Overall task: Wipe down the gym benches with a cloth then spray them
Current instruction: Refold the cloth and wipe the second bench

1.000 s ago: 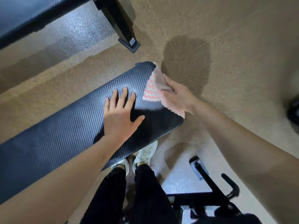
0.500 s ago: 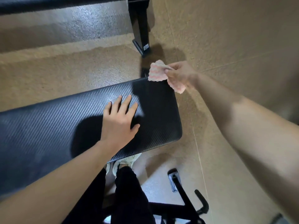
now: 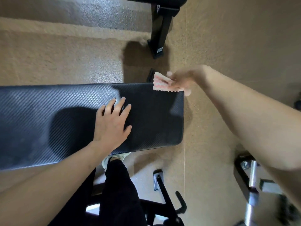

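The black ribbed bench (image 3: pixel 48 115) runs from the left edge of the view to a rounded end a little right of centre. The left hand (image 3: pixel 112 126) lies palm down on the bench near that end, closer to the near edge, its fingers (image 3: pixel 121 103) straight and slightly spread, holding nothing. The right hand (image 3: pixel 182 79) is blurred, yet it can be seen gripping a pink-and-white cloth (image 3: pixel 162 84), which sits at the far right corner of the bench and hangs over the far edge there. The hand itself is just past that corner, above the tan floor (image 3: pixel 228 38).

Beyond the bench, the black leg of a second bench (image 3: pixel 158 33) stands on the floor. Under the near edge show the person's black trousers (image 3: pixel 118 193) and a pale shoe (image 3: pixel 106 161). A black frame with a curved handle (image 3: pixel 164 193) lies to their right, and a blurred metal frame (image 3: pixel 252 176) sits at the lower right.
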